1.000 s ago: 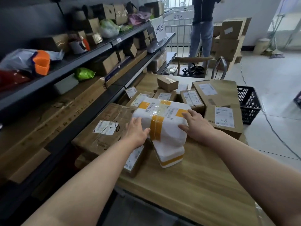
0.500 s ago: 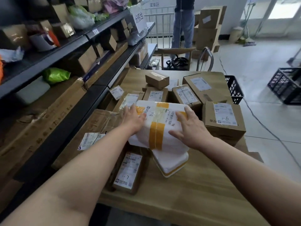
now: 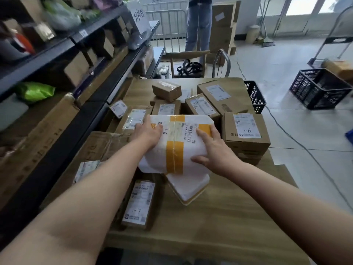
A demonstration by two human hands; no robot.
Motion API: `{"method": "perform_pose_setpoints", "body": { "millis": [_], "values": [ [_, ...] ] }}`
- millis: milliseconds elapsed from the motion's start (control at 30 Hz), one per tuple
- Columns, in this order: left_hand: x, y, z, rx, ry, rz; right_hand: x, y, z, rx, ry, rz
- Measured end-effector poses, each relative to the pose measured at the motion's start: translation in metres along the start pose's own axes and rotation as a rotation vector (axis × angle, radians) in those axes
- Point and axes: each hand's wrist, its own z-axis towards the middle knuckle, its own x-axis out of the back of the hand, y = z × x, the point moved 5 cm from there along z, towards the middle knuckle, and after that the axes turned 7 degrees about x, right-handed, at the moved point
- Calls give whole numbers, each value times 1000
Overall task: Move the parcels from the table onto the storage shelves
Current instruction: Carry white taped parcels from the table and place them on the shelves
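Note:
A white foam parcel (image 3: 177, 138) bound with yellow tape and bearing a label lies tilted on top of a second white foam parcel (image 3: 189, 186) on the wooden table (image 3: 210, 226). My left hand (image 3: 148, 131) grips its left edge. My right hand (image 3: 212, 148) grips its right side, thumb along the lower edge. Several labelled cardboard parcels surround it, among them a box (image 3: 246, 131) at the right and a flat one (image 3: 139, 203) near my left forearm. The dark storage shelves (image 3: 57, 46) run along the left.
A large flattened carton (image 3: 99, 148) lies at the table's left. A person in jeans (image 3: 198, 25) stands at the back beside stacked cartons. Black crates (image 3: 321, 88) sit on the floor at the right, a chair (image 3: 191, 60) beyond the table.
Both hands have settled onto the sides of the top white parcel and it has tipped up toward me. The view has dipped lower over the table.

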Motion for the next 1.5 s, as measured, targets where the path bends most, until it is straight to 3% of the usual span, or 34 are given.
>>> {"method": "perform_pose_setpoints", "body": {
  "millis": [267,567,900,1033,1133,1367,1500],
  "values": [
    [-6,38,-75,0,10,-30,42,30,-59,38,6,-6],
    [-76,106,-202,11,-66,-71,91,122,-175,1,-12,-52],
    [-161,73,-300,185,-169,15,47,184,-244,-14,-294,-27],
    [-184,52,-322,264,-188,-118,29,192,-236,-23,-213,-62],
    [-193,45,-332,283,-205,-49,19,192,-237,-52,-144,-76],
    [-181,45,-320,117,-73,79,13,175,-271,-41,-33,-179],
    [-184,51,-297,62,-178,123,2,171,-282,-108,-172,-117]
  ]
}}
